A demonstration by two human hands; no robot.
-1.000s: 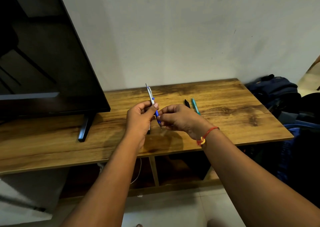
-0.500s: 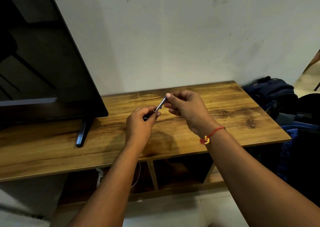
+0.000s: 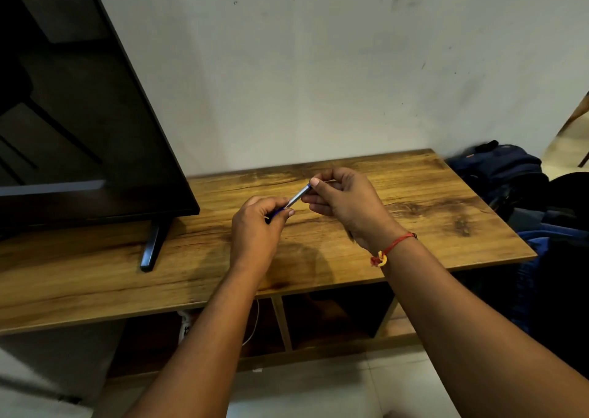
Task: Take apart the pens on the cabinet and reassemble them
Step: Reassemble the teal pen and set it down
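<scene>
A silver and blue pen [image 3: 298, 197] is held slanted above the wooden cabinet top [image 3: 414, 226], between both hands. My left hand [image 3: 258, 229] pinches its lower blue end. My right hand [image 3: 347, 204] grips its upper end with thumb and fingers, a red thread on the wrist. The other pens seen before lie behind my right hand and are hidden.
A black television [image 3: 79, 115] on a slim foot [image 3: 153, 245] fills the left of the cabinet. Dark blue bags [image 3: 503, 172] are piled right of the cabinet. Open shelves with a white cable [image 3: 251, 328] lie below the top.
The pen has swung from steeply upright to a low slant. My right hand rose and shifted right to its upper end, covering the black and teal pens on the cabinet.
</scene>
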